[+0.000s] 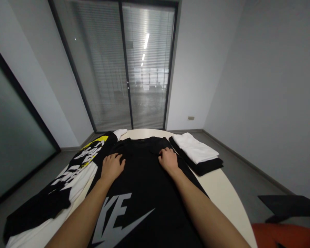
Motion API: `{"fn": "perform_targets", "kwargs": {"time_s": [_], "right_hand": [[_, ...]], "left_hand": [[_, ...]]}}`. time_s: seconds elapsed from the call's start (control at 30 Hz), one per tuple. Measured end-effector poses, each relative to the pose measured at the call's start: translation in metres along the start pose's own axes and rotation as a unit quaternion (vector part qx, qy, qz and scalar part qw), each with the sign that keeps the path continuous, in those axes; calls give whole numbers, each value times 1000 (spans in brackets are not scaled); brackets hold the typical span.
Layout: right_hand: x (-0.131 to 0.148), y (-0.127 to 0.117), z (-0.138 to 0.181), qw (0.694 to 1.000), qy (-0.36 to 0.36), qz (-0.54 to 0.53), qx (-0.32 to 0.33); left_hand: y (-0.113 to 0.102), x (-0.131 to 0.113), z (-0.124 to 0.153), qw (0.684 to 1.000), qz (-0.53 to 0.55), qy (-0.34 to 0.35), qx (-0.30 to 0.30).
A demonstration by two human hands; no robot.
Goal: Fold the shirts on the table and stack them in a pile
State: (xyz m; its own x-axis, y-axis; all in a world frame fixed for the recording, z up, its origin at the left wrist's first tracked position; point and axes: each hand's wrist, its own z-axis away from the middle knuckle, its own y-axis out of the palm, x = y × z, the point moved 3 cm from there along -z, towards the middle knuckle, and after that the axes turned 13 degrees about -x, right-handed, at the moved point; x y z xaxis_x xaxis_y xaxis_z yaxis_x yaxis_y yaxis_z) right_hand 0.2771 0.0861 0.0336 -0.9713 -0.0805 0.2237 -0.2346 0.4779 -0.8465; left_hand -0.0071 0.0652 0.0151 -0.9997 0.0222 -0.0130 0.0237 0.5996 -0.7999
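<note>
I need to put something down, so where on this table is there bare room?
The roomiest patch of table is on the right, between the black shirt, the folded stack and the table's edge. A thin strip shows beyond the black shirt's collar. It's crowded on the left, with the printed shirt, and mid-table, where your left hand and right hand rest.

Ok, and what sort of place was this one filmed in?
Probably an office meeting room: dark-framed glass panels with horizontal blinds, a pale, round-edged table, and part of an orange-and-black chair beside it.
</note>
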Motion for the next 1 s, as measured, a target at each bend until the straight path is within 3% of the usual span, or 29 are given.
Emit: {"fn": "perform_targets", "kwargs": {"time_s": [0.13, 0.33, 0.67, 1.0], "right_hand": [[-1, 2, 0, 1000, 4, -13, -4], [2, 0, 1, 1000, 1, 3, 2], [11, -10, 2, 1000, -25, 7, 11], [13, -13, 5, 998, -43, -10, 42]], "left_hand": [[-9, -1, 1, 999, 25, 26, 27], [-24, -11, -4, 998, 51, 18, 8], [-17, -14, 0, 995, 81, 56, 32], [-22, -18, 1, 993, 99, 47, 52]]}}
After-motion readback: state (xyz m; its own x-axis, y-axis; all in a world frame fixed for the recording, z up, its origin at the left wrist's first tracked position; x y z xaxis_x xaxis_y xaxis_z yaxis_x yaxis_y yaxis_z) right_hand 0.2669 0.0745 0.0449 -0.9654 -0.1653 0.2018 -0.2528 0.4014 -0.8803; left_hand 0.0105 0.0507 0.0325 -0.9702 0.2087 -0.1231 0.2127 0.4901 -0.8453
